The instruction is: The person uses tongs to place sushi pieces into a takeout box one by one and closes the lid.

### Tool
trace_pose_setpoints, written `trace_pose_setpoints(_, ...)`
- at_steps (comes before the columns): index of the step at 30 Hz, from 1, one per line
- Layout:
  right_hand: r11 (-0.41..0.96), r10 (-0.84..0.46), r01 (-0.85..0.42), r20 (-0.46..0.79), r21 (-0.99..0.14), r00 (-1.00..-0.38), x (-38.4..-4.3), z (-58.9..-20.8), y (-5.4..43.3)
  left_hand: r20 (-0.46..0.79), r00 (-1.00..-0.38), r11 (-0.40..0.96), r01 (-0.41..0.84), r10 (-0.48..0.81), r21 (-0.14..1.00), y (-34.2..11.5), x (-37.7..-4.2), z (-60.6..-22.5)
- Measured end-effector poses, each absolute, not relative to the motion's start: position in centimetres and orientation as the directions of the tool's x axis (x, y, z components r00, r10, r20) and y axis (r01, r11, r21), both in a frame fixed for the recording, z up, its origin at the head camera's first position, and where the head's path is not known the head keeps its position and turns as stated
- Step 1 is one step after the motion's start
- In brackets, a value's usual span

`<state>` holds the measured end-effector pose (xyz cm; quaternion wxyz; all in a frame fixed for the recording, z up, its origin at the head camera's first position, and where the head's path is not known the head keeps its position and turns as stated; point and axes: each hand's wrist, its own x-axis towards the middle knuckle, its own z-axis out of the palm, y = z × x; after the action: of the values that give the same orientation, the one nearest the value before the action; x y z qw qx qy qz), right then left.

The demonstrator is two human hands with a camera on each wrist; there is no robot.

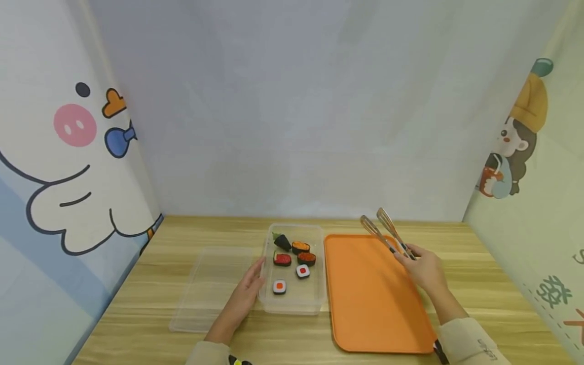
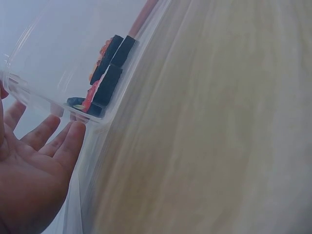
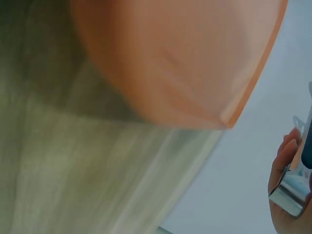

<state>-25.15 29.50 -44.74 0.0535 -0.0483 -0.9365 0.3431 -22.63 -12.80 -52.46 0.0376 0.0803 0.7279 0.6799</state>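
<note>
A clear plastic box (image 1: 296, 301) holds several toy sushi pieces: a dark hand roll (image 1: 283, 243), a red-topped piece (image 1: 282, 259), two roe-topped pieces, and two white-rimmed rolls, one (image 1: 302, 271) above and right of the other (image 1: 279, 287). Along the box's left side lies my left hand (image 1: 242, 295), its extended fingers touching the wall; the left wrist view shows the fingertips right at the rim. My right hand (image 1: 428, 269) grips metal tongs (image 1: 396, 233) over the right side of an orange tray (image 1: 374, 299). The tongs' tips stand apart with nothing between them, pointing away from me.
A flat clear lid (image 1: 212, 291) lies on the wooden table (image 1: 150, 304) left of the box. The orange tray sits close to the box's right side. A pale curtain (image 1: 292, 126) rises behind the table's back edge, with printed cloths at both sides.
</note>
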Motion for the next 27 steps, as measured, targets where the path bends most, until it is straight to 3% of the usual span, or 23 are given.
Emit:
trace_pose_setpoints(4, 0.698, 0.208, 0.114, 0.048, -0.707, -0.977, -25.4, -44.9, 30.2, 0.057, -0.985, 0.056, 0.066, 0.161, 0.996, -12.9, -22.6, -52.5)
trace_pose_setpoints(9, 0.547, 0.268, 0.206, -0.063, -0.811, -0.961, -25.8, -45.0, 31.3, 0.063, -0.988, 0.072, 0.073, 0.144, 0.995, -13.1, -22.6, -52.8)
trace_pose_setpoints(16, 0.496, 0.285, 0.281, -0.152, -0.821, -0.947, -26.3, -45.3, 32.7, 0.074, -0.988, 0.079, 0.085, 0.137, 0.993, -13.4, -22.6, -52.8)
trace_pose_setpoints(21, 0.384, 0.327, 0.333, -0.21, -0.861, -0.921, -26.5, -46.2, 33.4, 0.079, -0.986, 0.09, 0.093, 0.148, 0.992, -13.5, -22.6, -52.7)
trace_pose_setpoints(27, 0.311, 0.384, 0.34, -0.21, -0.887, -0.899, -26.8, -47.6, 33.8, 0.085, -0.985, 0.094, 0.1, 0.151, 0.991, -13.6, -22.6, -52.8)
